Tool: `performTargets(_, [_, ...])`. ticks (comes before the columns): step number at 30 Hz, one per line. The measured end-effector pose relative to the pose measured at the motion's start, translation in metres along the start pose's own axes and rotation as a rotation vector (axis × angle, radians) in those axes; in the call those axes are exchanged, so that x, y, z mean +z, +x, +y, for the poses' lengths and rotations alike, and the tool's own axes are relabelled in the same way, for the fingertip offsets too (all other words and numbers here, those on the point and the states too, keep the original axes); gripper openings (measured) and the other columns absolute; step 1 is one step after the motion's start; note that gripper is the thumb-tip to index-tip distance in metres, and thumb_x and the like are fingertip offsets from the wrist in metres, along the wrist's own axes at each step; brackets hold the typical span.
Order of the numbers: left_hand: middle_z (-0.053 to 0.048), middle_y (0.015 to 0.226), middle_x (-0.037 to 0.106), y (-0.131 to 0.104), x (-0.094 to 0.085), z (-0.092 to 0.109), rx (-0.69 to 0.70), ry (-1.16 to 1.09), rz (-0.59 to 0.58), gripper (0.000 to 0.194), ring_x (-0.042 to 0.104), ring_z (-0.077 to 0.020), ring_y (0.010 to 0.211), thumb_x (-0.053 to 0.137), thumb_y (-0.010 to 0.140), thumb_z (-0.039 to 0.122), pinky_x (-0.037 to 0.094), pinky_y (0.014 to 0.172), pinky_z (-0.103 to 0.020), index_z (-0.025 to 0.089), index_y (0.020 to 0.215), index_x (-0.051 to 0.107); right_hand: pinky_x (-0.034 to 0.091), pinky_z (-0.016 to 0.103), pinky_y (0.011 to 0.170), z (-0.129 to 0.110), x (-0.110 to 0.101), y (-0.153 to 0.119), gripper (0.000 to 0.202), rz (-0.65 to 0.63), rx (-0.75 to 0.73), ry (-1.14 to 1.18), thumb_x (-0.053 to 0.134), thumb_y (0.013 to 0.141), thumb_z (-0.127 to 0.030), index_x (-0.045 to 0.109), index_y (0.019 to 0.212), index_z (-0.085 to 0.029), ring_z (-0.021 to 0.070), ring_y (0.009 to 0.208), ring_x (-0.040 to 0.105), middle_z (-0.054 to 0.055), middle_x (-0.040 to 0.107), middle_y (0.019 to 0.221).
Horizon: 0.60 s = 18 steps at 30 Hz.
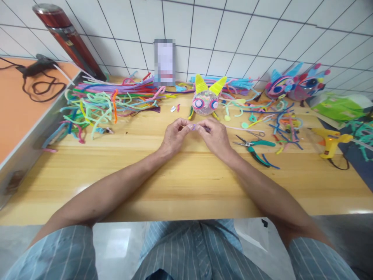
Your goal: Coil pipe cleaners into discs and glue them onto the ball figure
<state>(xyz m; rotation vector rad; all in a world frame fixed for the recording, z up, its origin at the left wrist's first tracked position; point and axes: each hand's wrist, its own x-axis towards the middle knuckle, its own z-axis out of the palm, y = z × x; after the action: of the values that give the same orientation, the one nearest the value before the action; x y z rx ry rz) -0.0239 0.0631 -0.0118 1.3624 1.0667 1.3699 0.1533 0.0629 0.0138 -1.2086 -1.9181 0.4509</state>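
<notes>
Pinched between both sets of fingertips: a short lilac pipe cleaner (194, 126), held just above the wooden table (180, 186), near its middle. Left hand (174, 136) closes thumb and forefinger on the piece's left end; right hand (214, 136) does the same on the right end. Knuckles nearly touch. Whether the piece is being bent or twisted cannot be told; it is mostly hidden by the fingers.

Head view, remaining field:
- Just beyond the hands stands a round craft figure (205, 102) with yellow ears, ringed eyes and a clear body. It looks largely assembled, judging by ears and eyes in place.
- Left rear: a large loose pile of pipe cleaners (107, 102), mixed colours, uncut.
- Right of the hands: green-handled pliers (256, 149), lying flat and apart from the right hand.
- Further right: short offcuts (279, 120), then a yellow glue gun (330, 142) on its side.
- Right rear: two finished-looking figures (294, 83) against the tiled wall.

Progress estimate: mid-way. The small lilac part is in hand and not yet attached to anything; much raw stock remains.
</notes>
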Motion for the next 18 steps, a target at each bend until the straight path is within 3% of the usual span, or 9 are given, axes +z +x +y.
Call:
performTargets(5, [0.002,0.071,0.061,-0.005,0.006,-0.003,-0.065,-0.124,0.053,0.04,0.047,-0.0126,0.065,0.085,0.079,0.056,0.041,0.065,-0.027,0.02,0.082,0.068,0.044,0.03,0.071,0.001,0.01,-0.005,0.02,0.03,0.14,0.184,0.067,0.095,-0.032,0.081,0.085,-0.021,0.0152,0.071,0.057,0.0,0.066,0.075])
performTargets(10, [0.003,0.066,0.055,-0.012,0.012,-0.003,-0.098,-0.162,0.083,0.039,0.042,-0.0117,0.061,0.084,0.082,0.055,0.039,0.06,-0.027,0.02,0.083,0.067,0.043,0.03,0.069,0.0,0.015,-0.008,0.02,0.055,0.18,0.242,0.068,0.093,-0.034,0.081,0.084,-0.021,0.0156,0.07,0.057,0.0,0.065,0.074])
performTargets(14, [0.004,0.066,0.055,-0.009,0.01,-0.001,-0.116,-0.173,0.011,0.034,0.044,-0.011,0.06,0.082,0.086,0.05,0.04,0.061,-0.026,0.019,0.083,0.067,0.043,0.029,0.069,0.0,0.008,-0.004,0.019,0.052,0.146,0.161,0.065,0.09,-0.026,0.075,0.075,-0.02,0.015,0.07,0.057,0.0,0.065,0.074])
performTargets(18, [0.001,0.075,0.063,0.002,0.002,-0.002,-0.043,-0.043,-0.123,0.035,0.049,-0.012,0.065,0.083,0.083,0.051,0.041,0.065,-0.027,0.018,0.083,0.068,0.042,0.03,0.071,0.005,0.0,0.003,0.016,0.03,-0.018,-0.009,0.065,0.087,-0.019,0.074,0.074,-0.02,0.0157,0.072,0.057,0.001,0.065,0.074])
